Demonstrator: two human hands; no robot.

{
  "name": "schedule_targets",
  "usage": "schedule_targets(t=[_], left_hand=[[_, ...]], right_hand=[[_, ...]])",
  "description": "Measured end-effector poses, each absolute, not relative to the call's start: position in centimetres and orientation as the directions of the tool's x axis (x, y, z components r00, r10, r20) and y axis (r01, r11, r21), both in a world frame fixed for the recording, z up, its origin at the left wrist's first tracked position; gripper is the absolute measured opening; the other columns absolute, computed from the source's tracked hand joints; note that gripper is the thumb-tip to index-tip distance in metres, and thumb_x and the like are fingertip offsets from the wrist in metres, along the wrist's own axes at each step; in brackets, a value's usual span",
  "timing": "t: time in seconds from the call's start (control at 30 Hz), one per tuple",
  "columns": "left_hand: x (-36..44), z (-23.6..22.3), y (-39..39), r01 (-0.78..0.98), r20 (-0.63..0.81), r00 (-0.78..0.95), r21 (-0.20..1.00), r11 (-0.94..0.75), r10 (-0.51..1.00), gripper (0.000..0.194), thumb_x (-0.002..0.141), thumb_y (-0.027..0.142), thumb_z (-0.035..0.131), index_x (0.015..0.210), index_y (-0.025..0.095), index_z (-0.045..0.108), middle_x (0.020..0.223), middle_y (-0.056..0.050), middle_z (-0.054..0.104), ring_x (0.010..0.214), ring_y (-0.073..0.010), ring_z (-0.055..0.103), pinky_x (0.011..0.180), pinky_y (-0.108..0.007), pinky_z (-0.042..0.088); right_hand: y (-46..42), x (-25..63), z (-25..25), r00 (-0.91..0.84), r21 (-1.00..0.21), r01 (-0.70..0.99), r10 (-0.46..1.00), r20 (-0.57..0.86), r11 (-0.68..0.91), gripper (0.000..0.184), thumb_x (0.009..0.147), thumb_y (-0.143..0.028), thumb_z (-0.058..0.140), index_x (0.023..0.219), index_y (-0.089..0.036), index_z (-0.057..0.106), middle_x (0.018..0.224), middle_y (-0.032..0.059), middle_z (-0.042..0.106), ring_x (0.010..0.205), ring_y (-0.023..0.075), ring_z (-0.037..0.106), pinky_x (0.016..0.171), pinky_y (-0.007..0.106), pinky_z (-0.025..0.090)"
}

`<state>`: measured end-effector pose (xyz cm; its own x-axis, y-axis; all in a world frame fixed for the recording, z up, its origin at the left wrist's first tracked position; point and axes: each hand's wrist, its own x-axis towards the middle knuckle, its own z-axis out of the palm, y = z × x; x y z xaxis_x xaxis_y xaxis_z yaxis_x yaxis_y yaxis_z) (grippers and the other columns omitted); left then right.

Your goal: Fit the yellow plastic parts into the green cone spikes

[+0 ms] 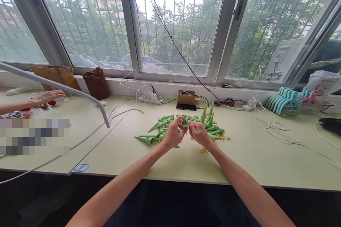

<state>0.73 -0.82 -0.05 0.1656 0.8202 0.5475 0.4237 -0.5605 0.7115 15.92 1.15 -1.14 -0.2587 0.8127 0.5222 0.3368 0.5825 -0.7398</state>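
Observation:
Between thumb and fingers my left hand (174,133) grips a green plastic watering spike (184,123), its round open end facing up toward me. My right hand (198,133) is closed in a pinch right beside that open end; whatever its fingertips hold is too small to make out. Around both hands lies a loose pile of more green spikes (145,139), most on their sides. A few green spikes (204,112) stand point up behind my right hand. Small yellow plastic pieces (203,149) are scattered near my right wrist and among the spikes.
Behind the pile are a phone (186,106), a small cardboard box (187,97) and a power strip (150,98). Turquoise hangers (283,102) stand at right. A grey curved tube (66,83) and cables cross the left side, where another person's hand (50,95) is over red items.

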Motion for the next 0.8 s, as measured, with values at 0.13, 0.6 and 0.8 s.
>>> schedule_targets(t=[0.13, 0.6, 0.8], left_hand=[[0.6, -0.4, -0.4, 0.376, 0.493, 0.137, 0.777, -0.506, 0.859, 0.033, 0.076, 0.03, 0.063, 0.106, 0.022, 0.051, 0.101, -0.006, 0.058, 0.067, -0.012, 0.063, 0.049, -0.02, 0.048], [0.5, 1.1, -0.5, -0.101, 0.009, 0.26, 0.995, 0.018, 0.965, 0.043, 0.084, 0.061, 0.047, 0.098, 0.02, 0.041, 0.069, -0.004, 0.063, 0.052, -0.0168, 0.065, 0.041, -0.022, 0.045], [0.6, 1.0, -0.7, -0.084, 0.01, 0.304, 0.996, 0.016, 0.952, 0.042, 0.082, 0.058, 0.054, 0.096, 0.02, 0.042, 0.067, -0.002, 0.062, 0.05, -0.0149, 0.062, 0.042, -0.021, 0.043]], right_hand=[[1.2, 15.8, -1.3, -0.253, -0.716, 0.358, 0.801, 0.543, 0.599, 0.049, 0.097, -0.048, 0.032, 0.058, -0.02, 0.043, 0.048, -0.0008, 0.047, 0.045, 0.0118, 0.041, 0.049, 0.025, 0.033], [1.0, 16.1, -1.2, -0.28, -0.645, 0.389, 0.751, 0.598, 0.658, 0.041, 0.098, -0.042, 0.034, 0.064, -0.019, 0.042, 0.055, -0.0027, 0.047, 0.05, 0.0104, 0.041, 0.054, 0.024, 0.032], [1.0, 16.2, -1.3, -0.332, -0.634, 0.373, 0.735, 0.591, 0.678, 0.039, 0.098, -0.04, 0.035, 0.066, -0.019, 0.044, 0.057, -0.0029, 0.049, 0.051, 0.0096, 0.041, 0.053, 0.023, 0.032]])
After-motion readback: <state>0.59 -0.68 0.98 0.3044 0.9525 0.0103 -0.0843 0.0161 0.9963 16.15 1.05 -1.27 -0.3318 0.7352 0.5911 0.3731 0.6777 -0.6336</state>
